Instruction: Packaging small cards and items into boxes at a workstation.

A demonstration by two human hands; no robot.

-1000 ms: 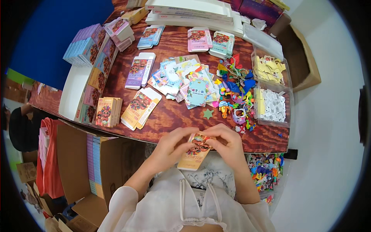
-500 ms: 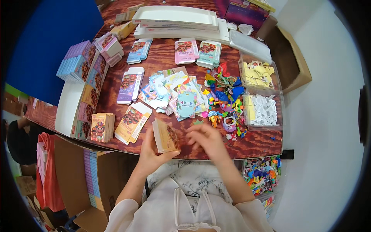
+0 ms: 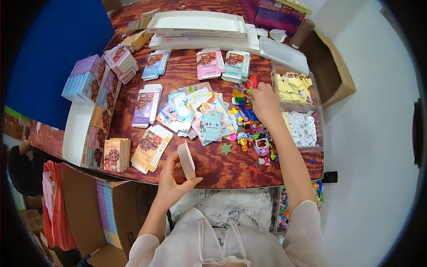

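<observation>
Near the front edge of the surface (image 3: 213, 170), the left hand (image 3: 171, 183) has its fingers half-curled around a box (image 3: 187, 161), while the right hand's (image 3: 267, 107) fingers bend over toys (image 3: 245, 116) farther right, grip hidden.

1. Flat purple cardboard box (image 3: 144, 107): printed characters stand below its picture.
2. Square pale-teal paper card (image 3: 212, 128): dark characters cross its middle.
3. Long white cardboard tray (image 3: 195, 20): a small red label marks its front.

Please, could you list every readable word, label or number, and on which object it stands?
Wording is not copied here.
Yellow cartons: printed title.
Purple cartons: printed title.
Light-blue card: large lettering.
White slips: marks too small to read.
Held box: no readable print visible.
</observation>
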